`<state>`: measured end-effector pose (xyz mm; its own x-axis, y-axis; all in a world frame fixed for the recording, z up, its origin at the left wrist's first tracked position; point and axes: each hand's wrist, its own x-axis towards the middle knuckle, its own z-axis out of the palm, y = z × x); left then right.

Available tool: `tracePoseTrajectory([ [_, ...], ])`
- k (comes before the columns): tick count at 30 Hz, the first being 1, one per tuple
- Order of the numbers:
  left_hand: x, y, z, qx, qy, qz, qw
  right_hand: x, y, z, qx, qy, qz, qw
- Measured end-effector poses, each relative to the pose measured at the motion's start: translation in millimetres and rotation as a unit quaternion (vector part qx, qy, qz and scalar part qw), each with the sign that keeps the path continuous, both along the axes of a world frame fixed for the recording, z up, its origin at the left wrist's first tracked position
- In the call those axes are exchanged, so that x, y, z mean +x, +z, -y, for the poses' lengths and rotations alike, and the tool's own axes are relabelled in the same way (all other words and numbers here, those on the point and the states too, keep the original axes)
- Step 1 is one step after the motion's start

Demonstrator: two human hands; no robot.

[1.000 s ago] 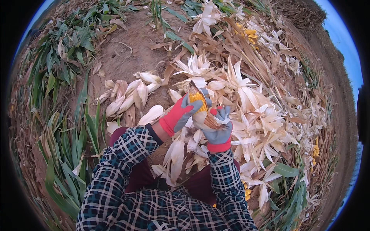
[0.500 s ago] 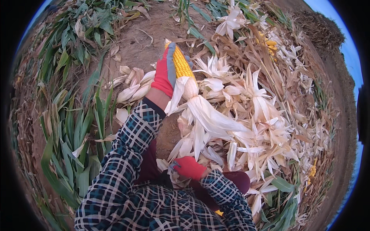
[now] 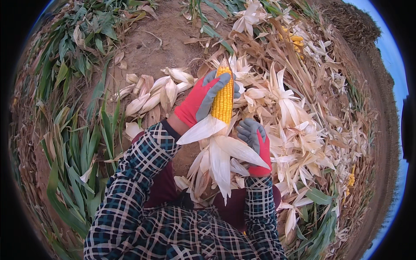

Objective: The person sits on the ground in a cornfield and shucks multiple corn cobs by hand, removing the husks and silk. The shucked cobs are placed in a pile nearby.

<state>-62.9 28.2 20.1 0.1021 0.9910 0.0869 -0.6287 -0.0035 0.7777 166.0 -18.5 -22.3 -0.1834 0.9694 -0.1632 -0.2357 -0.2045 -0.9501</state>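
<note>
A yellow corn cob (image 3: pixel 223 102) stands tip-up in my left hand (image 3: pixel 197 102), which wears a red and grey glove and is closed round it. Peeled-back pale husk leaves (image 3: pixel 221 158) hang from the cob's base, spreading to both sides and downward. My right hand (image 3: pixel 255 143), gloved alike, is just right of the base with its fingers curled in. One husk leaf stretches across to its wrist. Whatever those fingers may hold is hidden.
Dry husks (image 3: pixel 299 138) lie heaped to the right, and several closed ears in husk (image 3: pixel 149 97) rest on soil at the left. Green corn leaves (image 3: pixel 78 147) cover the far left. Bare yellow cobs (image 3: pixel 297 41) show at upper right, others (image 3: pixel 350 180) at the right.
My left hand has brought the cob nearer and to the right, now more upright. My right hand has risen from my lap to beside the cob's base. The husk leaves have spread apart.
</note>
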Motion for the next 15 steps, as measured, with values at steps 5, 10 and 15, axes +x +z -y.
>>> tracePoseTrajectory([
  [5, 39, -15, 12, -0.025, -0.058, -0.014, 0.998, -36, 6, 4, 0.028, 0.077, -0.022, 0.996],
  [10, 52, -25, 12, 0.042, 0.009, -0.195, 0.980, -28, 5, -3, 0.045, 0.034, -0.017, 0.998],
  [15, 45, -33, 27, 0.107, -0.046, -0.428, 0.896, 7, 22, -11, 0.090, -0.024, -0.020, 0.995],
])
